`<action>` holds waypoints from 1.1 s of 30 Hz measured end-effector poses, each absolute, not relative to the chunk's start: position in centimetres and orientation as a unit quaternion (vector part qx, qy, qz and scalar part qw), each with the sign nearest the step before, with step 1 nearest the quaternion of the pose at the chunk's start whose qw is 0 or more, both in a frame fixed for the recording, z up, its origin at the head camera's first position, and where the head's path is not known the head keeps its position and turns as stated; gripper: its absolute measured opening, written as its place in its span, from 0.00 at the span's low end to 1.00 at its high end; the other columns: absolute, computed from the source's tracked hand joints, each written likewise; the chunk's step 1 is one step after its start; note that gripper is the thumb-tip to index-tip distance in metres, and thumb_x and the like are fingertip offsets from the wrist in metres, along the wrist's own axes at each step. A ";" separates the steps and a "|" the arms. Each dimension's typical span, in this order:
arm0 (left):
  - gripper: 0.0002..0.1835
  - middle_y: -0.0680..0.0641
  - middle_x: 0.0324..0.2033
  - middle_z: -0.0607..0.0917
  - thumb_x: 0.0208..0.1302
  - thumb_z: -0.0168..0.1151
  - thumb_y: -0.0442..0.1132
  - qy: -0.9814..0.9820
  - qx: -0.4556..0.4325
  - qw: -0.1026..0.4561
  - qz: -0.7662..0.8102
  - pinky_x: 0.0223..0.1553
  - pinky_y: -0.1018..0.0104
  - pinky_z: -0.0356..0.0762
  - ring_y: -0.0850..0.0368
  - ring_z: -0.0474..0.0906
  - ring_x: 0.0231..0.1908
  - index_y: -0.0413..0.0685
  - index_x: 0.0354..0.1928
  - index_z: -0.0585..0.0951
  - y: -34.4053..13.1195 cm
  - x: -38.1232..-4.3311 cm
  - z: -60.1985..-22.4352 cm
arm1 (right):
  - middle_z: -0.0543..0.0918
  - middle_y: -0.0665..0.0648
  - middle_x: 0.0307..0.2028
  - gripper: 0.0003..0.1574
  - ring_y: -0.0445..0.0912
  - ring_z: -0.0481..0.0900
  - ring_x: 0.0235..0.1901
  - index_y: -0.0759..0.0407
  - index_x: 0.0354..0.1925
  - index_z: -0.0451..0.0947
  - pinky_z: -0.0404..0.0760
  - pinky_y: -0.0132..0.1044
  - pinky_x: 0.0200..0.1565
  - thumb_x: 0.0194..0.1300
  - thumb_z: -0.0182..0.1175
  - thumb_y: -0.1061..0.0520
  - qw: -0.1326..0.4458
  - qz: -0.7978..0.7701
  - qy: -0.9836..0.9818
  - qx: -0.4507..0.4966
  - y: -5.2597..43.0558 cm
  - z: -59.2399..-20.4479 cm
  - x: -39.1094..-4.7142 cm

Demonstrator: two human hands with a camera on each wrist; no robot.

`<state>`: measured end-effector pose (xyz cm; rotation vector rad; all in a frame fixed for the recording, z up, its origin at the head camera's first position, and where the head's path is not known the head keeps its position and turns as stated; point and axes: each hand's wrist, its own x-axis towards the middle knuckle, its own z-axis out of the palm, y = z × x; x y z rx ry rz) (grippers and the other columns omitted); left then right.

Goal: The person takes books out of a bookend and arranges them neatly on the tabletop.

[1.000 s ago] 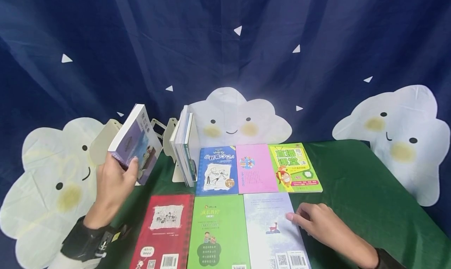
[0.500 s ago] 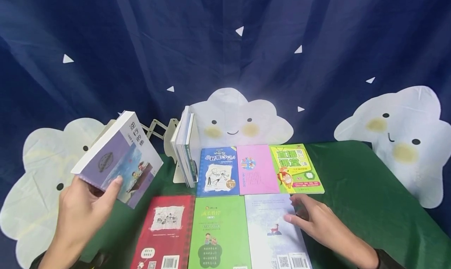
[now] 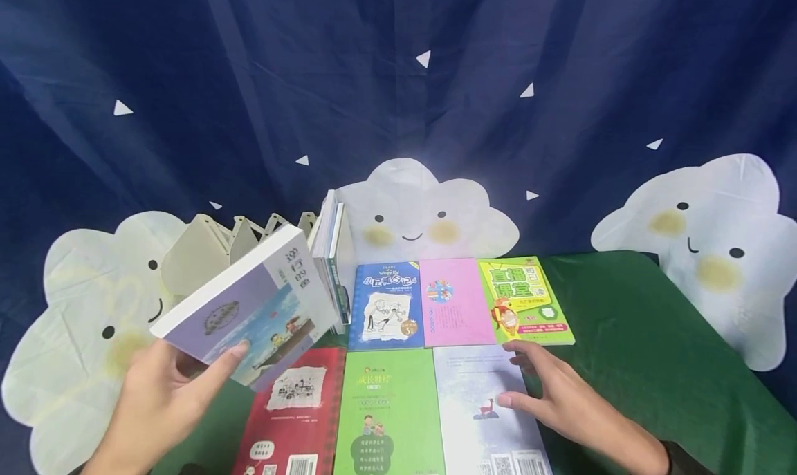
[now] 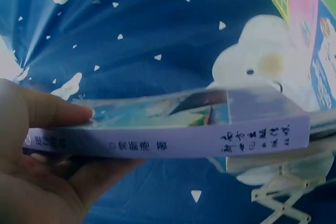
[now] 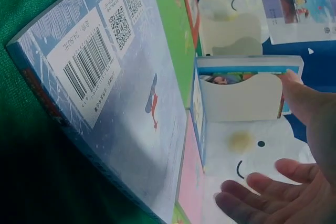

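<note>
Purple book (image 3: 261,312) in left hand (image 3: 163,395)

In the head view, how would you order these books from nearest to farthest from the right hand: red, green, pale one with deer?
1. Pale deer book: right end of front row; the right hand overlaps its edge.
2. Green book: middle of that row.
3. Red book: left end.

Navy curtain (image 3: 349,81), white triangles (image 3: 424,59), smiling white clouds (image 3: 411,202), green cloth (image 3: 635,330)
</note>
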<state>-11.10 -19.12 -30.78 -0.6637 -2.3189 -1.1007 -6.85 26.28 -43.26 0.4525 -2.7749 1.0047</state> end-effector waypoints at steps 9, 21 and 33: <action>0.34 0.44 0.45 0.85 0.44 0.70 0.20 -0.802 -0.359 0.156 -0.451 0.31 0.68 0.82 0.55 0.83 0.38 0.43 0.57 0.74 -16.6 -11.3 -32.1 | 0.73 0.44 0.54 0.46 0.41 0.77 0.46 0.47 0.63 0.61 0.82 0.41 0.43 0.51 0.69 0.39 0.090 0.355 -0.910 0.193 25.8 -42.7 -6.8; 0.29 0.39 0.42 0.85 0.49 0.68 0.25 -0.709 -0.505 0.109 -0.479 0.36 0.67 0.82 0.52 0.83 0.39 0.42 0.56 0.75 -11.3 -12.4 -34.9 | 0.73 0.50 0.58 0.54 0.46 0.76 0.52 0.59 0.64 0.62 0.77 0.32 0.49 0.41 0.77 0.52 0.162 0.389 -0.864 0.277 23.5 -40.6 -6.2; 0.25 0.40 0.44 0.84 0.54 0.66 0.27 -0.635 -0.597 0.105 -0.478 0.41 0.67 0.81 0.56 0.81 0.43 0.39 0.56 0.74 -6.7 -12.9 -36.5 | 0.75 0.54 0.56 0.54 0.43 0.78 0.45 0.65 0.67 0.57 0.76 0.27 0.48 0.47 0.74 0.56 0.165 0.421 -0.824 0.341 22.8 -40.8 -6.2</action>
